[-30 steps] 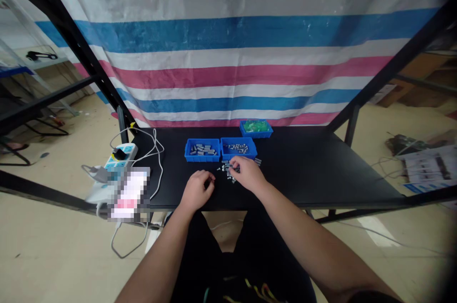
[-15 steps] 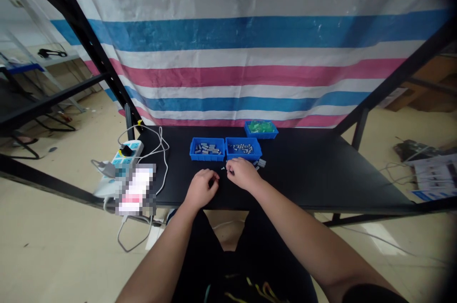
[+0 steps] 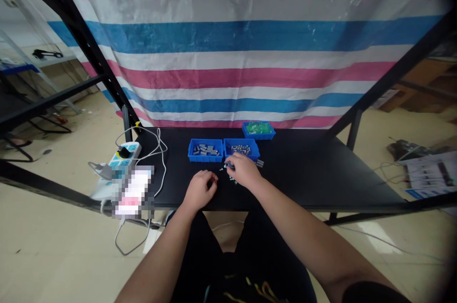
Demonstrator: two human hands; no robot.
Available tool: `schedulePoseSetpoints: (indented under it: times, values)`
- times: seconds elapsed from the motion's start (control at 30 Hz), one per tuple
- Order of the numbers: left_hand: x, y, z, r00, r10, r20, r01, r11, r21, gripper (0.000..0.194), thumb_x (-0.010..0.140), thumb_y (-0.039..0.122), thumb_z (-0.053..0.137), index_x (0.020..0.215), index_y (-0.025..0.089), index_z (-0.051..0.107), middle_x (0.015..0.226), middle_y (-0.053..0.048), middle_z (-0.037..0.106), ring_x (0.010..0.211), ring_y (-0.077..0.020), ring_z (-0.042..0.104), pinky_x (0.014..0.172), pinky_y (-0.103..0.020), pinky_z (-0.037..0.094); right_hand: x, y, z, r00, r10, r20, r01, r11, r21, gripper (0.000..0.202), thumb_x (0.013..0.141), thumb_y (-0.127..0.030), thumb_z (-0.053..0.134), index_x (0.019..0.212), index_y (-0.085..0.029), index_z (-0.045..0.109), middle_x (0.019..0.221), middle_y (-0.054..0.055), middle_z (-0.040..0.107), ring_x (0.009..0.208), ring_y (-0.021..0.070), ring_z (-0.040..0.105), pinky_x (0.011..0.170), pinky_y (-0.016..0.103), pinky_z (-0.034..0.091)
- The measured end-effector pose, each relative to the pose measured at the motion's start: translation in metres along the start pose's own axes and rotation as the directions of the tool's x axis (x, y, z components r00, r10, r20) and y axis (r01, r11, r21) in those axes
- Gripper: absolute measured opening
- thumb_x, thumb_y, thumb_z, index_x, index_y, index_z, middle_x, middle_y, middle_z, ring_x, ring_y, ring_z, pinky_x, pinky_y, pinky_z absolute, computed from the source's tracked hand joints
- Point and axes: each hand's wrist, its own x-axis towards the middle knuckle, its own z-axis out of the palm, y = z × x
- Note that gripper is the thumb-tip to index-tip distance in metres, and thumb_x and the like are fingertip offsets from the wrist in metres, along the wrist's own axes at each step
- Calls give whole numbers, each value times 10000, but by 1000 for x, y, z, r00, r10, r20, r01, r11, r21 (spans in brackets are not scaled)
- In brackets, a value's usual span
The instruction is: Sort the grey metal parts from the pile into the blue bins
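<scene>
My right hand (image 3: 244,170) is low over the black table, just in front of the right blue bin (image 3: 252,155). Its fingers are bent together at the tips around small silver screws. A few loose screws (image 3: 233,180) lie under and beside it. To the left, my left hand (image 3: 201,189) rests on the table with its fingers curled in; whatever may be inside is hidden. Several grey metal cylinders (image 3: 209,149) fill part of the left blue bin (image 3: 191,156). More grey cylinders (image 3: 260,163) lie on the table right behind my right wrist.
A third blue bin (image 3: 270,136) with green pieces stands farther back. On the left are a white power strip (image 3: 123,153), a blurred-out phone (image 3: 134,192) and looped white cables (image 3: 163,148). Black frame posts and a striped sheet (image 3: 228,60) enclose the table (image 3: 303,170).
My right hand has opened slightly at the fingertips, and more screws show beneath it. My left hand stays in place. The view has shifted slightly.
</scene>
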Motion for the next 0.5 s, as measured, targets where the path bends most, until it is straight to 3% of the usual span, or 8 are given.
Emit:
schedulePoseSetpoints:
  times: [0.17, 0.37, 0.5]
  values:
    - [0, 0, 0, 1000, 1, -3, -1, 1000, -10, 146, 863, 113, 558, 912, 226, 635, 846, -28, 656, 860, -211, 602, 818, -347, 475, 2, -9, 11, 994, 59, 89, -48, 992, -120, 225, 883, -214, 607, 1061, -240, 741, 1045, 73, 707, 936, 224, 648, 773, 297, 457]
    - [-1, 0, -1, 1000, -2, -2, 2, 1000, -15, 141, 863, 117, 556, 913, 225, 632, 847, -32, 652, 859, -213, 601, 813, -347, 471, 2, -13, 12, 994, 30, 105, -18, 994, -108, 137, 826, -156, 612, 886, -217, 719, 923, 61, 730, 867, 216, 656, 708, 288, 431]
    - [-1, 0, -1, 1000, -8, 3, 8, 1000, -20, 139, 864, 118, 555, 915, 222, 632, 845, -29, 649, 859, -211, 596, 814, -345, 467, 5, -5, 4, 1000, 27, -8, -27, 1000, 16, 122, 853, -188, 601, 917, -230, 696, 824, 20, 725, 794, 189, 658, 710, 272, 436]
